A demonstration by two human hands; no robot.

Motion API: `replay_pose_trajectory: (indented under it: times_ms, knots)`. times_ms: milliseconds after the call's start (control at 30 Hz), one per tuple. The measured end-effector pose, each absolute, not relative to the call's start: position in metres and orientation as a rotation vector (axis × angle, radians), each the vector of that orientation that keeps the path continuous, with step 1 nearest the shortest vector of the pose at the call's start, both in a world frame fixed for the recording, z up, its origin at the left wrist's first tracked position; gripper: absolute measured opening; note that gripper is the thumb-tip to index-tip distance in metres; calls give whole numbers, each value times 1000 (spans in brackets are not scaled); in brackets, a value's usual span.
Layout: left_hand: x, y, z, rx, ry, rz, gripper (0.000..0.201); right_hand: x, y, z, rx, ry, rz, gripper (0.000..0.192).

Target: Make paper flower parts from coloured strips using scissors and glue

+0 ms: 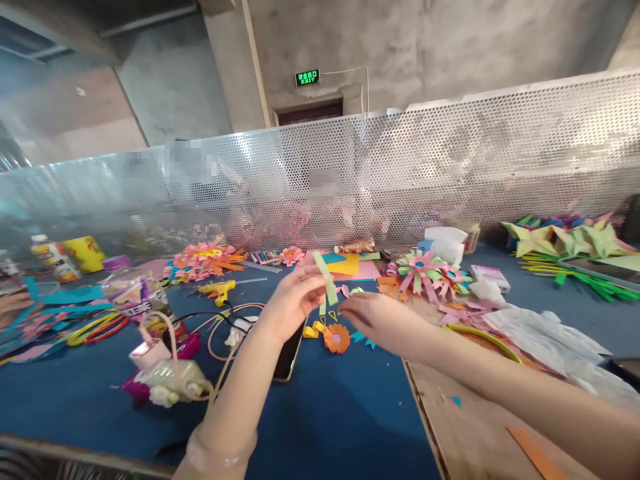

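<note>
1. My left hand (293, 300) is raised above the tabletop (325, 413), fingers pinched shut on a green strip (326, 277).
2. The strip is pale green paper, tilted, its upper end leaning left and its lower end pointing down toward my right hand (383, 320).
3. The left grip sits at the strip's middle, on its left edge; most of the strip shows above and below the fingertips.
4. My right hand is just beside the strip's lower end, fingers curled in toward it. I cannot tell whether this grip is closed on the strip or only touching it, because the fingertips blur together there.
5. Both hands are near each other, held over the blue tabletop, with the strip between them.
6. Under the hands lies an orange flower (337, 338) of paper, flat on the tabletop, with yellow curls (314, 329) just to its left.
7. A phone (287, 357) lies below my left wrist, partly hidden by the forearm.
8. A wooden board (470, 427) lies under my right forearm.
9. A yellow glue gun (219, 290) rests to the left of the left hand, well apart from the strip.
10. Further paper flowers (425, 270) are behind the right hand, near a perforated screen (450, 167) at the tabletop's far edge.
</note>
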State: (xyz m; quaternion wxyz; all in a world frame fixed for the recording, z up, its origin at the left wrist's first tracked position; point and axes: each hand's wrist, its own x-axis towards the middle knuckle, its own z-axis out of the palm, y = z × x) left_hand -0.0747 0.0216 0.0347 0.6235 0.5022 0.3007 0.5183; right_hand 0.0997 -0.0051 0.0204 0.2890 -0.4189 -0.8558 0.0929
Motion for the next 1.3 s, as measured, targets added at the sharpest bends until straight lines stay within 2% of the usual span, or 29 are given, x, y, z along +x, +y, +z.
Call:
replay_pose_trajectory:
  times_ms: [200, 300, 433, 633, 833, 1300]
  knots:
    - [-30, 8, 18, 1273, 758, 962, 15, 172, -23, 7, -1190, -2083, 471, 33]
    - [-14, 3, 11, 1284, 766, 894, 14, 181, -23, -4, -1130, -2044, 531, 26]
    - [-3, -1, 0, 1178, 770, 834, 18, 191, -28, -15, -1005, -2034, 466, 13]
    - [4, -11, -12, 1017, 777, 741, 21, 204, -35, -24, -674, -2209, 298, 18]
    - [4, -16, -13, 976, 814, 677, 18, 204, -34, -30, -601, -2212, 310, 19]
    - [12, -24, -7, 1408, 907, 945, 13, 191, -51, -33, -807, -1927, 560, 12]
